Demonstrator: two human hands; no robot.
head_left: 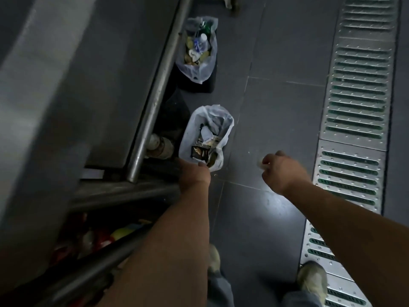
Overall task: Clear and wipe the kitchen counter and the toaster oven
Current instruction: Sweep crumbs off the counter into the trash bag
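The left grip hangs at the near rim of a bag-lined bin of rubbish beside the steel desk, its fingers hidden, while the right grip pinches a small pale scrap over the floor.

A commercial kitchen: a stainless steel counter stands beside two bag-lined waste bins, with a metal floor drain grate across the tiled floor from it.

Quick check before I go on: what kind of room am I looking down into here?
Probably a commercial kitchen: a stainless steel counter on tube legs, a long metal floor drain grate set in dark tiles, and two bag-lined waste bins beside the counter.
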